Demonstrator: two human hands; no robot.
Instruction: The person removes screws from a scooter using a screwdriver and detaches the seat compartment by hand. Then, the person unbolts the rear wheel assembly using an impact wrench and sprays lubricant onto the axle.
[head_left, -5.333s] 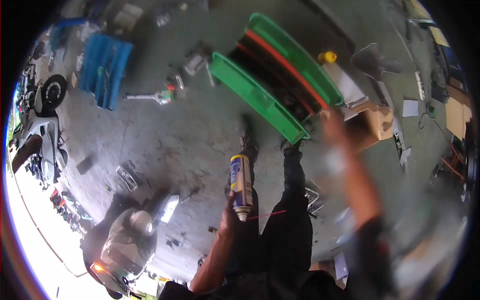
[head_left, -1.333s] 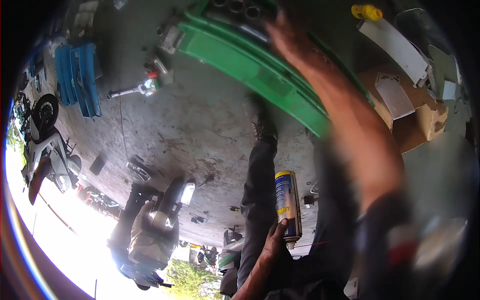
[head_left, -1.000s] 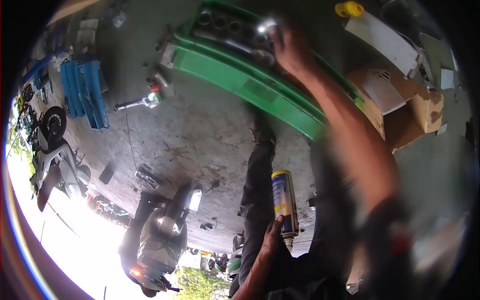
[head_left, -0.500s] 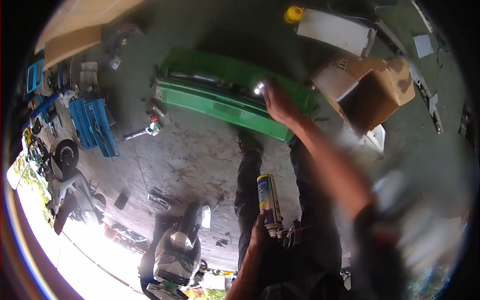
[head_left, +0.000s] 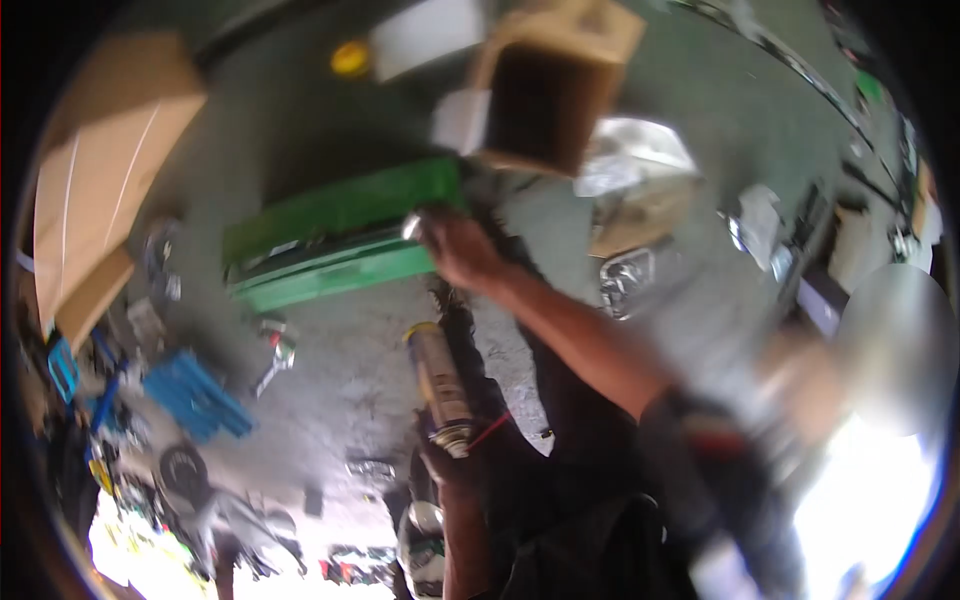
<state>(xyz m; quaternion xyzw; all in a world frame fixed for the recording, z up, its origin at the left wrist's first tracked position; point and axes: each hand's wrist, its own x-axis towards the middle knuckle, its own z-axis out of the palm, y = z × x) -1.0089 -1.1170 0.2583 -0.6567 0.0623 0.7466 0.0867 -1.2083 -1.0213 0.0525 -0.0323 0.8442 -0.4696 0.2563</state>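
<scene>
My left hand (head_left: 440, 462) is wrapped round a spray can (head_left: 440, 385), whose nozzle end with a thin red straw points toward my body and whose yellow-rimmed end points away. My right hand (head_left: 458, 248) is closed on a small shiny metal piece (head_left: 412, 227), too blurred to name, at the right end of an open green toolbox (head_left: 340, 273). Dark metal tools lie along the inside of the toolbox, smeared by motion.
An open cardboard box (head_left: 610, 50) stands beyond the toolbox, near a white box (head_left: 428, 38) and a yellow object (head_left: 350, 59). To the left lie a blue tray-like case (head_left: 198, 394) and a tool with a red-green part (head_left: 279, 352). A motorcycle (head_left: 235, 530) stands lower left.
The view has swung to the right, so the toolbox and boxes appear farther left. My left hand still grips the can, and my right hand still has the shiny piece over the toolbox's right end.
</scene>
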